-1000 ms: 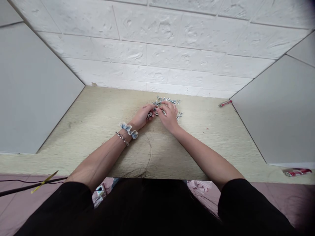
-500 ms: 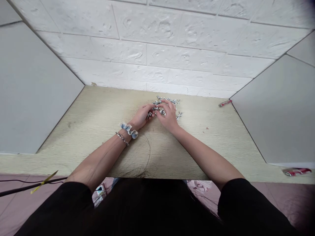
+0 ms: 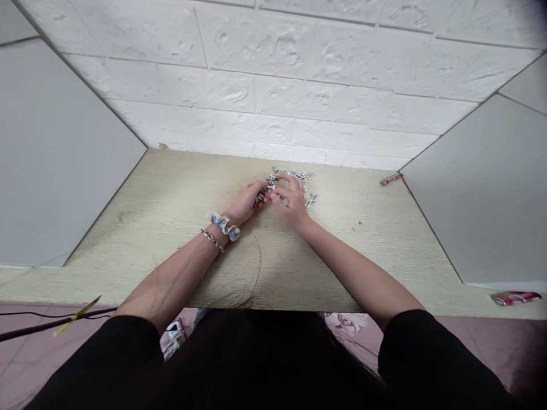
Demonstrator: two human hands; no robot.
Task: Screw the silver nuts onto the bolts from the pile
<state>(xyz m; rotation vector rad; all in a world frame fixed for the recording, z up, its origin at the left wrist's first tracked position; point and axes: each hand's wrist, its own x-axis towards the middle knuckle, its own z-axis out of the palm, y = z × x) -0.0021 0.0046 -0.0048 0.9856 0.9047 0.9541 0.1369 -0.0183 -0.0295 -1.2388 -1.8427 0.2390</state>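
My left hand (image 3: 248, 202) is closed, with a silver bolt (image 3: 270, 188) sticking out from between its thumb and forefinger. More metal pieces, bolts by their look, show in the curl of its fingers (image 3: 258, 199). My right hand (image 3: 294, 206) meets it from the right, thumb and forefinger brought together at the bolt's end. Whether a nut sits on that bolt is too small to tell. Beyond the right fingers lies a loose pile of silver bolts (image 3: 299, 176), partly covered by that hand. A few more bolts (image 3: 311, 200) rest just right of it.
The pale wooden tabletop (image 3: 179, 188) ends at a white brick-patterned wall (image 3: 282, 97). Grey panels (image 3: 64, 154) stand on both sides. A red object (image 3: 391, 179) lies by the right panel, another red one (image 3: 516, 298) near the front right. A dark cable (image 3: 55, 324) crosses lower left.
My right thumb and fingers have shifted slightly around the end of the bolt. The left hand stays where it was, still holding the bolt.
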